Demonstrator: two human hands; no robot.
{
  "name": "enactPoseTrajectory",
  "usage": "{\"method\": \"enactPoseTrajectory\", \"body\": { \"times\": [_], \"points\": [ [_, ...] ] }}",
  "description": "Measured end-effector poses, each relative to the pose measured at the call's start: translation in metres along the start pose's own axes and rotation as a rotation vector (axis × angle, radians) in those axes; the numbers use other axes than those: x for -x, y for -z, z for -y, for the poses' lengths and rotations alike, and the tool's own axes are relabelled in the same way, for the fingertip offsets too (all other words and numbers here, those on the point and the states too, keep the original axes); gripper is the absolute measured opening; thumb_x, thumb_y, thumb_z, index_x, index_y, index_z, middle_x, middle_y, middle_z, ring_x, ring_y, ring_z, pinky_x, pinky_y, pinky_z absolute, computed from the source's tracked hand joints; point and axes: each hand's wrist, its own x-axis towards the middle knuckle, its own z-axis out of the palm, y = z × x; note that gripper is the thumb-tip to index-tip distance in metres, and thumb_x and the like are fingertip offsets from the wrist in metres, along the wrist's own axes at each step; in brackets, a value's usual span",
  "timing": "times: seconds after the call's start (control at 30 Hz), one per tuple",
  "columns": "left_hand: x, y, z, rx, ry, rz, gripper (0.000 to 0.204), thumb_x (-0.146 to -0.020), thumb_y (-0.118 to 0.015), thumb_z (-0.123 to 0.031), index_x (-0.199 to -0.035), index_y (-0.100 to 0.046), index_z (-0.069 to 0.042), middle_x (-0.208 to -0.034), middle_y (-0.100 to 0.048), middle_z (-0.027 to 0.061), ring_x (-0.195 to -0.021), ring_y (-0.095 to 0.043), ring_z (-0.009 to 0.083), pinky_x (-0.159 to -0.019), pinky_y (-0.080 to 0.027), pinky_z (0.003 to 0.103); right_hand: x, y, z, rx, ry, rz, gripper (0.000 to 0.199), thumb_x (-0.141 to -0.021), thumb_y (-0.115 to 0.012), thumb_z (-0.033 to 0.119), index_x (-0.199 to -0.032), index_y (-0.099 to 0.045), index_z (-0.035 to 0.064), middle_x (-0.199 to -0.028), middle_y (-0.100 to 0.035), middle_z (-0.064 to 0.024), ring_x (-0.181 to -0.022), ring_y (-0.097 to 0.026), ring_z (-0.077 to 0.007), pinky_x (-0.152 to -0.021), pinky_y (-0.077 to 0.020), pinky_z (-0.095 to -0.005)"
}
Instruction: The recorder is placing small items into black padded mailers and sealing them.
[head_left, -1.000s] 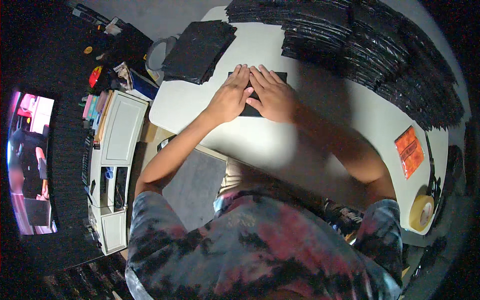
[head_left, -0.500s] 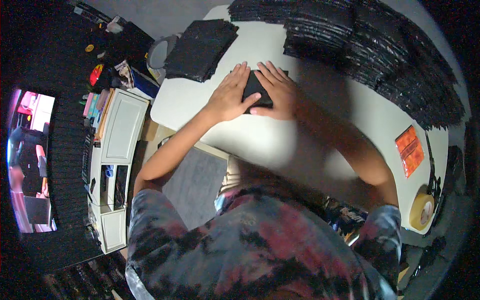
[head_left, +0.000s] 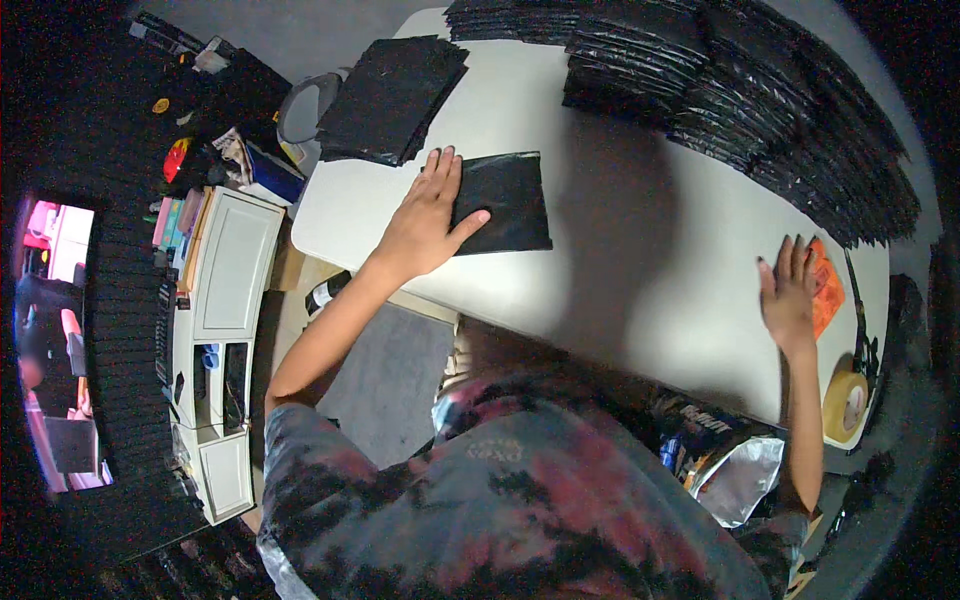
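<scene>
White table (head_left: 510,95): left hand (head_left: 425,215), spread flat, seemingly steadies 1 black pouch (head_left: 508,200), ungripped; right hand (head_left: 790,298), fingers parted beside orange packet (head_left: 829,285), shows no grip; lifting would need pinching.

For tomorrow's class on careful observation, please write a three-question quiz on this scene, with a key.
1. What does the person's left hand rest on?
2. True or false: the roll of tape is toward the person's right on the white table.
3. Which colour is the packet nearest the right hand: a) green, b) orange, c) blue?

Key: 1. A flat black packet. 2. True. 3. b.
</scene>
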Motion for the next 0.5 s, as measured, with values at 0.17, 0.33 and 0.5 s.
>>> {"method": "enactPoseTrajectory", "body": {
  "times": [0.17, 0.33, 0.5],
  "points": [
    [0.012, 0.008, -0.002, 0.103, -0.003, -0.085, 0.078, -0.103, -0.058, -0.042, -0.157, -0.031, 0.008, -0.162, -0.035, 0.0268, -0.153, -0.028, 0.0437, -0.125, -0.026, 0.049, -0.016, 0.073, 0.117, -0.473, 0.248, -0.057, 0.078, -0.102, -0.054, 0.048, -0.160, -0.030, 0.0020, -0.170, -0.010, -0.0276, -0.157, 0.004, -0.0496, -0.125, -0.0006, -0.0641],
    [0.019, 0.007, 0.009, 0.092, 0.053, -0.041, 0.071, -0.104, -0.058, -0.038, -0.154, -0.038, 0.007, -0.161, -0.037, 0.0262, -0.152, -0.031, 0.0432, -0.124, -0.028, 0.051, -0.058, 0.116, 0.210, -0.798, 0.966, -0.300, 0.065, -0.098, -0.060, 0.043, -0.145, -0.051, -0.0023, -0.159, -0.038, -0.0278, -0.153, -0.023, -0.0474, -0.127, -0.0085, -0.0608],
    [0.029, 0.008, 0.020, 0.052, 0.049, -0.071, 0.069, -0.104, -0.055, -0.042, -0.148, -0.045, 0.010, -0.158, -0.043, 0.0262, -0.150, -0.035, 0.0431, -0.122, -0.030, 0.055, -0.130, 0.113, 0.284, -0.955, 1.111, -0.513, 0.063, -0.099, -0.062, 0.040, -0.143, -0.051, -0.0028, -0.154, -0.045, -0.0263, -0.148, -0.036, -0.0447, -0.124, -0.0244, -0.0541]
  ]
}}
